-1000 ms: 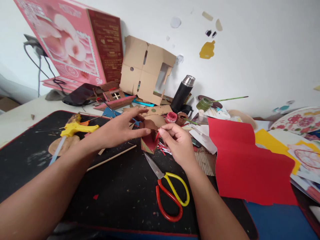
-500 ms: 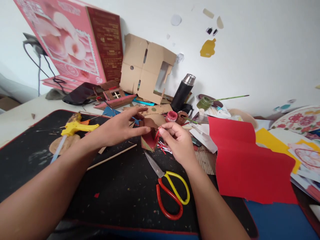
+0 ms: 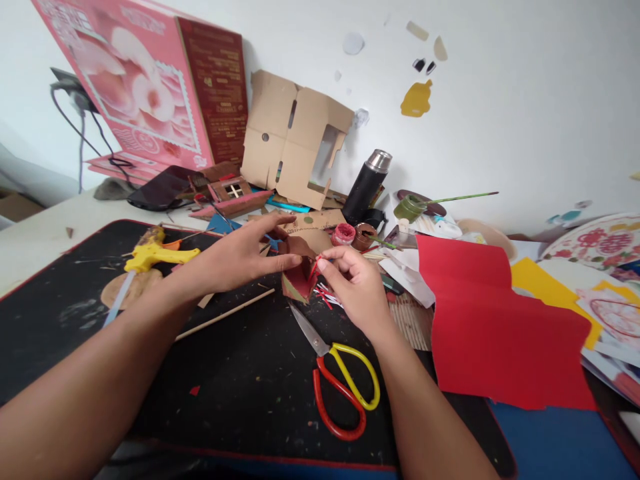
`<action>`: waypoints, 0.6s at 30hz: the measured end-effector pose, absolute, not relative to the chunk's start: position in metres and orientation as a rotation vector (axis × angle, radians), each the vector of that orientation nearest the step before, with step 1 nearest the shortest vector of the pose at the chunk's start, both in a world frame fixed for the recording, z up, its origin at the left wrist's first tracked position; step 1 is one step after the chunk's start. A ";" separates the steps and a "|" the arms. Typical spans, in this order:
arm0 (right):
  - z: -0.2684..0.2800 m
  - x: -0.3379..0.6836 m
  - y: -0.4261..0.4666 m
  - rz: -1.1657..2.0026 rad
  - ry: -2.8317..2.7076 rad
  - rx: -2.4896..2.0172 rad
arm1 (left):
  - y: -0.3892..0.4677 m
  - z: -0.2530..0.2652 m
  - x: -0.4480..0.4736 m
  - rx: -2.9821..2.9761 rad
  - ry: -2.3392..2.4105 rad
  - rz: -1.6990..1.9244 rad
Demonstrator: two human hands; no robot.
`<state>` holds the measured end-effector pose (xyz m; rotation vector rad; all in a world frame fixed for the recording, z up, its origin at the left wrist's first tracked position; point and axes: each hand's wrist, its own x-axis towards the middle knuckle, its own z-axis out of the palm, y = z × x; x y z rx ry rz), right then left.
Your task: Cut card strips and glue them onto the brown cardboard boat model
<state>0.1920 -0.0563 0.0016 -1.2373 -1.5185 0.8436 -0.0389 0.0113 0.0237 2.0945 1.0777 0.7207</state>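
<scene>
A small brown-and-red cardboard model (image 3: 299, 283) stands on the black mat, its inner folds partly covered by my fingers. My left hand (image 3: 245, 252) reaches over it from the left, thumb along its near upper edge and other fingers behind, steadying it; the index finger is stretched out. Pinched between the thumb and index finger of my right hand (image 3: 353, 283) is a thin red strip (image 3: 315, 268), held against the model's right side. Below the right hand lie several narrow red and white paper strips (image 3: 327, 296). Scissors (image 3: 325, 353) with one red and one yellow handle lie in front, blades towards the model.
A yellow glue gun (image 3: 163, 255) and a thin wooden stick (image 3: 225, 315) lie left. Behind are paint jars (image 3: 343, 233), a black thermos (image 3: 367, 187) and a cardboard sheet (image 3: 295, 137). Red paper (image 3: 500, 327) covers the right side.
Both hands keep almost the same place at the model. The right fingers have shifted very slightly with the red strip; the whole view has moved a little.
</scene>
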 end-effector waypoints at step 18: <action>-0.004 0.193 -0.057 0.781 -1.589 -1.290 | 0.014 0.021 -0.040 2.144 1.066 0.727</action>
